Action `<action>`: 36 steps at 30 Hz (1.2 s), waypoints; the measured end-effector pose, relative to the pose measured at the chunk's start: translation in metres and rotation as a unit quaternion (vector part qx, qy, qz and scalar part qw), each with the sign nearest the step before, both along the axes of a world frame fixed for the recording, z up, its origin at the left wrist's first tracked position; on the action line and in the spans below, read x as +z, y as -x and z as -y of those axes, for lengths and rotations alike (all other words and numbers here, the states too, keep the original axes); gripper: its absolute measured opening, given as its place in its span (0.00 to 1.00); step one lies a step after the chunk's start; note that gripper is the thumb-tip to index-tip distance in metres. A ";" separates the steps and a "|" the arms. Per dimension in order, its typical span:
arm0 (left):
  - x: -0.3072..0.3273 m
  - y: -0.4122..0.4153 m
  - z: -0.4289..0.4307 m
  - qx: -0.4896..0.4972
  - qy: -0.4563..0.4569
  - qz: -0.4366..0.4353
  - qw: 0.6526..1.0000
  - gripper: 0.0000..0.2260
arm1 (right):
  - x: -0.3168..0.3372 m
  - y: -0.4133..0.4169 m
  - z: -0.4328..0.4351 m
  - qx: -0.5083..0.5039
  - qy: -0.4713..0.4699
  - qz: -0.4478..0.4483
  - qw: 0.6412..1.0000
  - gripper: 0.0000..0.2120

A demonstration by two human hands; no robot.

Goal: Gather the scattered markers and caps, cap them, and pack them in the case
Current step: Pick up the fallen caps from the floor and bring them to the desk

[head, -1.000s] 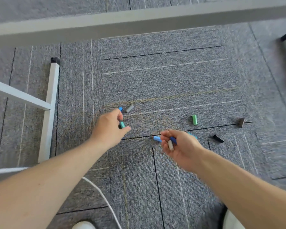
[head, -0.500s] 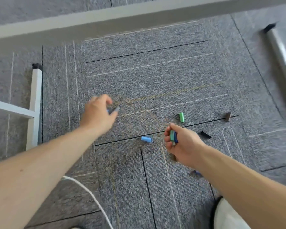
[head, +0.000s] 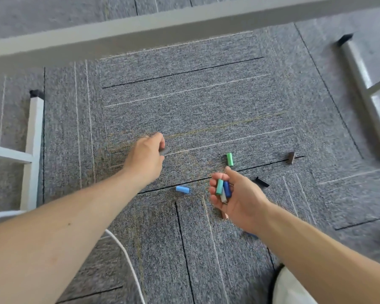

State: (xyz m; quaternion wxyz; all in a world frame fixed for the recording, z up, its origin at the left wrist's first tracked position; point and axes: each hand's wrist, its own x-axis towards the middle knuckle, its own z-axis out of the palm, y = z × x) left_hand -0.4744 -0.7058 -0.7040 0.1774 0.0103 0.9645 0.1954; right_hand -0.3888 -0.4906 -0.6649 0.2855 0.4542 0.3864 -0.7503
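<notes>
Several marker caps lie scattered on the grey carpet. My left hand (head: 146, 157) reaches forward, and its curled fingers pinch a grey cap (head: 164, 150) at floor level. My right hand (head: 235, 199) is turned palm up and cups a teal cap (head: 219, 187), a dark blue cap (head: 227, 189) and a white cap (head: 223, 197). On the carpet lie a light blue cap (head: 182, 189) between my hands, a green cap (head: 229, 159), a black cap (head: 261, 182) and a brown cap (head: 291, 157). No markers or case are in view.
A table edge (head: 184, 25) crosses the top. White table legs stand at the left (head: 34, 150) and the right (head: 369, 102). A white cable (head: 127, 260) runs under my left arm. A small brown piece (head: 224, 215) and a blue piece (head: 249, 234) lie beneath my right hand and forearm.
My left hand gave up the teal cap and moved forward onto the grey cap. My right hand now holds the teal cap and has turned palm up. The light blue cap stays on the carpet.
</notes>
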 end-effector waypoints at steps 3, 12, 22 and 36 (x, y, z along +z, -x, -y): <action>0.000 -0.001 -0.001 -0.016 0.005 0.001 1.000 0.10 | 0.000 0.000 -0.006 -0.018 -0.006 0.000 1.000 0.19; 0.035 -0.041 -0.085 -0.137 -0.095 0.056 0.984 0.08 | -0.003 0.004 -0.011 -0.066 -0.008 0.001 0.998 0.28; 0.050 -0.035 -0.104 -0.188 -0.166 0.038 0.967 0.10 | -0.008 0.005 -0.028 -0.079 -0.019 0.007 0.997 0.14; 0.015 -0.046 -0.033 -0.234 0.029 0.082 0.968 0.11 | -0.011 -0.010 -0.064 -0.082 -0.023 -0.002 0.996 0.13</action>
